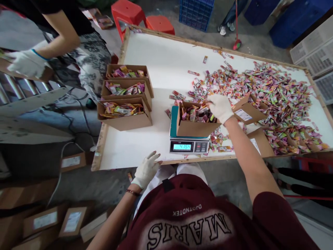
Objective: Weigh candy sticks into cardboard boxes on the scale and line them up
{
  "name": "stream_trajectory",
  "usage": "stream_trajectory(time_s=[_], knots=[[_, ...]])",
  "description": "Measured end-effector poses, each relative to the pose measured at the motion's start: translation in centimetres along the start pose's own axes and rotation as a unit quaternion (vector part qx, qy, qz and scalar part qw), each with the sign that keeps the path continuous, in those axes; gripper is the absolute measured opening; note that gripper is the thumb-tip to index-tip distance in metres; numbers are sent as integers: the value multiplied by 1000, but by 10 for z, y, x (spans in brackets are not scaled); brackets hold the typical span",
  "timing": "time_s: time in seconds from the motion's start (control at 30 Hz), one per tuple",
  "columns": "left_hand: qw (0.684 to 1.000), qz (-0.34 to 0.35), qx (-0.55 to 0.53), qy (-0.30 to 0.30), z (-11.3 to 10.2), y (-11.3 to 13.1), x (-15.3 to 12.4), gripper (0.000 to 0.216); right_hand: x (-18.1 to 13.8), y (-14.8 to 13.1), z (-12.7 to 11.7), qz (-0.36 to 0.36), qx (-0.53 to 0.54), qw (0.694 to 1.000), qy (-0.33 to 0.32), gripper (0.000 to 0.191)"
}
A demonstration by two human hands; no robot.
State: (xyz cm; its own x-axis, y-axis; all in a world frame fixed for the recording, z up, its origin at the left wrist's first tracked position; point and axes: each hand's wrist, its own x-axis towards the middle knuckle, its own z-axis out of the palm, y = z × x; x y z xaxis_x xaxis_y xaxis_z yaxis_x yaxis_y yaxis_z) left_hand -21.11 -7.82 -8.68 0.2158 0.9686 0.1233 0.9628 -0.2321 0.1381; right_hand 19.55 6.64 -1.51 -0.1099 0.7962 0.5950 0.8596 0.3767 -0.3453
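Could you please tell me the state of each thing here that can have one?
Scale: switched on, display lit.
Box on the scale: open, filled with sachets.
Three boxes on the left: open, full.
Right hand: gloved, on the scale box's rim.
Left hand: gloved, fingers spread, holding nothing.

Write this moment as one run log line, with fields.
right hand: in box on scale | left hand: free, at table edge | filled boxes: left

Open cardboard box (194, 127) on scale, full of sachets (197, 114)
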Motion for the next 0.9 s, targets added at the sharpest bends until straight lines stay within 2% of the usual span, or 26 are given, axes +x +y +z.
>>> stream_trajectory(time_s=[0.07,0.17,0.27,0.33,0.47,0.6,0.73,0.83,0.9], knots=[[1000,-13,-4,4,-1,-1,1,37,-7,22,-21,20,24,996,86,22],[999,-6,-37,1,-6,0,6,37,-18,58,-50,89,-2,974,210,28],[997,14,-75,18,-20,5,20,40,-31,77,-57,138,-30,955,260,50],[993,40,-89,59,-37,15,35,39,-40,77,-49,153,-17,961,230,51],[975,122,-85,165,-86,49,68,34,-53,61,-20,153,44,978,131,26],[956,194,-82,204,-124,95,95,29,-54,47,4,153,33,982,102,31],[946,237,-95,199,-130,136,116,28,-49,37,22,180,6,981,72,36],[943,257,-101,188,-123,160,129,29,-45,33,29,183,4,983,24,22],[941,273,-100,173,-115,173,136,29,-44,36,26,146,28,989,14,13]])
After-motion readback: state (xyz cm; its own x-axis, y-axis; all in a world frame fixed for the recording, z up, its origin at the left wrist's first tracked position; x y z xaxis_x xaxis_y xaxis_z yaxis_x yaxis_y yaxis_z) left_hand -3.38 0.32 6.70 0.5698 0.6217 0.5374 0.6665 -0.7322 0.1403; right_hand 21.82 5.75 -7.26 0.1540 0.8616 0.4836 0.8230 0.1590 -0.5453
